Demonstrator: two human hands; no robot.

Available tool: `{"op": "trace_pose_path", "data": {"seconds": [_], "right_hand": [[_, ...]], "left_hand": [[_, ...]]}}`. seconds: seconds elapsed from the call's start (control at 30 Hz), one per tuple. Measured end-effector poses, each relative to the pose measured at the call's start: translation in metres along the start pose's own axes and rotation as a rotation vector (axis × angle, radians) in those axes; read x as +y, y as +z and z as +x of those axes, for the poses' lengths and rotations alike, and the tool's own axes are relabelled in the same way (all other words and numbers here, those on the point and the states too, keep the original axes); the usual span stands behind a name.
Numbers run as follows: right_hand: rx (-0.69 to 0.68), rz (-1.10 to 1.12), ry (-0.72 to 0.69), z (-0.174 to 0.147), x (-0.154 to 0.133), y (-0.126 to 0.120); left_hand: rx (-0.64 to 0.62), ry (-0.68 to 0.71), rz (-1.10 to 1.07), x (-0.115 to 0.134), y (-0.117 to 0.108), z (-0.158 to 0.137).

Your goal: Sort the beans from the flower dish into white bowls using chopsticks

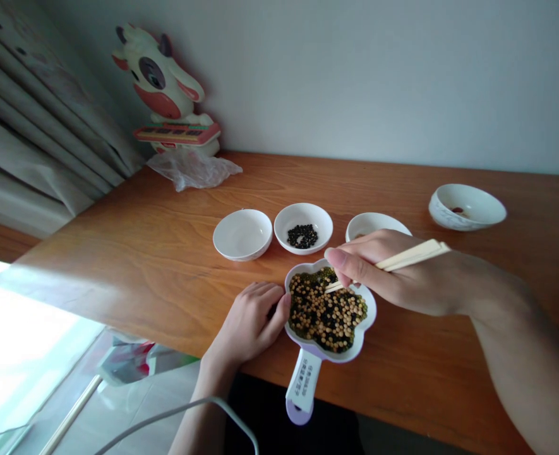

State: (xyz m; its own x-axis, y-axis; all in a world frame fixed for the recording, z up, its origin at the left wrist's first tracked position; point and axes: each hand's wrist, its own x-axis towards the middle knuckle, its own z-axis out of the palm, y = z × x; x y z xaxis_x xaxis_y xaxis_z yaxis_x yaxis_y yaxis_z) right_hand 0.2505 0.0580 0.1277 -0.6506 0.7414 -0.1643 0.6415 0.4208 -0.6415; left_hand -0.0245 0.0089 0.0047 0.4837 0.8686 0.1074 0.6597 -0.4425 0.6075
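With the right grip [395, 284] closed around chopsticks [414, 254] and left grip [251, 321] loose against the dish [371, 311], gently pinch beans [329, 311] beneath, tip contact being unclear.

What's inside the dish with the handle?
Tan, black and green beans. The right hand and chopsticks cover part of the far right side; lower layers can't be seen.

Handled tray [370, 313] at worktop's [165, 259] front edge, handle overhanging, beans [331, 316] inside. Left hand [255, 319] at tray's left rim; right hand [378, 268] over upper right, chopsticks [414, 255] tips in tray. Behind: left bowl [242, 234], middle bowl [302, 213] with small beans [302, 236], right bowl [378, 221]. Far right: patterned-wall bowl [487, 218]. Back left: toy [170, 95], plastic bag [194, 170] before it.
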Motion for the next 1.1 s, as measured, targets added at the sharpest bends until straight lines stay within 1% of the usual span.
{"op": "trace_pose_path", "data": {"seconds": [0.13,0.2,0.37,0.47,0.87,1.1], "right_hand": [[0.034,-0.043,0.038,-0.0018,0.0009,-0.0027],[0.040,-0.045,0.020,-0.0005,0.0009,-0.0014],[-0.026,0.025,-0.035,0.0044,-0.0010,0.0053],[-0.018,0.009,-0.049,0.0052,-0.0023,0.0062],[0.003,-0.051,-0.038,0.0055,-0.0030,0.0043],[-0.009,-0.062,-0.054,0.0068,-0.0018,0.0042]], "left_hand": [[0.007,0.004,0.006,0.0005,-0.0003,0.0000],[0.006,0.002,0.004,0.0007,-0.0005,0.0001],[0.002,-0.002,0.002,0.0010,-0.0007,0.0009],[0.000,0.000,0.002,0.0008,-0.0005,0.0013],[0.010,0.001,0.007,0.0010,-0.0006,0.0009],[0.005,0.009,-0.002,0.0005,-0.0005,0.0008]]}}
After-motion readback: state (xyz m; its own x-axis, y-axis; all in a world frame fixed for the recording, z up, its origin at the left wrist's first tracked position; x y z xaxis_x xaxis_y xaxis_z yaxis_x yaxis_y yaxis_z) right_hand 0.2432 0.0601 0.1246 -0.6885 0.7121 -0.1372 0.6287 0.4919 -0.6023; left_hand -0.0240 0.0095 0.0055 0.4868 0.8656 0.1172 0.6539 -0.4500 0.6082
